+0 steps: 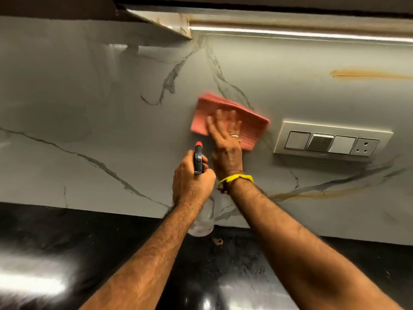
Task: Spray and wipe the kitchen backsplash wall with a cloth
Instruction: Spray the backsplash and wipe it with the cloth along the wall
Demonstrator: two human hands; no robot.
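**Entry: wiping step, cloth on wall, bottle held ready**

Step in hand: wiping, by the look of it. The right hand [225, 139] lies flat on the cloth [230, 121], fingers spread and straight, palm pressing it to the wall [89, 108]. Nothing is curled or pinched; the hold is pressure alone. The left hand [193, 182] is wrapped round the neck of the bottle [201, 218], fingers curled tight below the spray head, red nozzle tip above the fist and aimed at the wall.

Cloth: pink, folded to a rough rectangle, showing above and to both sides of the pressing hand, its lower right corner just beside the switch plate [330, 142]. Edges are blurred, which suggests motion. Whether it is damp I cannot tell.

Bottle: clear body, hanging below the grip, near the counter [67, 253]; dark trigger head above. Liquid level not readable.

Wall: pale marble-look panel with grey veins. A brown streak [368, 73] sits well to the right of the cloth and higher; a fainter brown line runs low, right of the wrist.

Next move, as I judge it: carry the cloth rightward toward those streaks, keeping the palm flat so the fold does not slip, and steering clear of the switch plate, where spray should stay off the socket.
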